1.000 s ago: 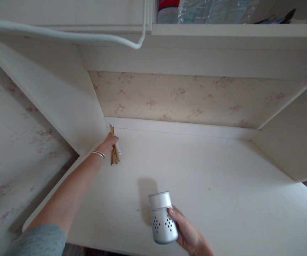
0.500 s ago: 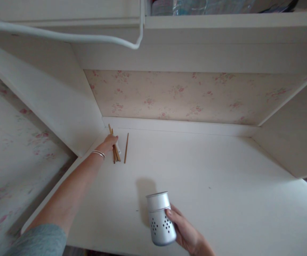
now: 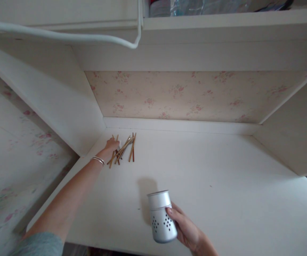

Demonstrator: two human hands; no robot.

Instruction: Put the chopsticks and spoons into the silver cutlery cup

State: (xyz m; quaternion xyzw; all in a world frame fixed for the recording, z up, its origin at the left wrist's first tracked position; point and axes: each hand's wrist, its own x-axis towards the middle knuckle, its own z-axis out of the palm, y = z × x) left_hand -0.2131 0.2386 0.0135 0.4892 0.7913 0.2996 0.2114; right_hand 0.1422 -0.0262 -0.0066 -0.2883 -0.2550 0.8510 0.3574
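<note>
My left hand [image 3: 112, 144] is at the back left of the white surface, its fingers curled down around some wooden chopsticks whose ends show above and below it. Just to its right, more chopsticks [image 3: 122, 150] lie crossed in a loose pile. A shiny spoon-like piece [image 3: 130, 140] shows among them, and a small white item [image 3: 119, 145] is partly hidden by the fingers. My right hand [image 3: 188, 229] is closed around a silver metal utensil holder [image 3: 160, 215] with punched holes, held slightly tilted above the front of the surface. Its inside cannot be seen.
The white surface [image 3: 196, 167] has side panels left and right and a floral back wall [image 3: 169, 94]. Overhead, a white bent rail [image 3: 89, 38] hangs at the left, and a shelf [image 3: 222, 19] holds plastic-wrapped things.
The chopsticks that were bunched in my left hand have spread out to the right over the surface, and the spoon-like piece now shows. My right hand and the holder have barely moved.
</note>
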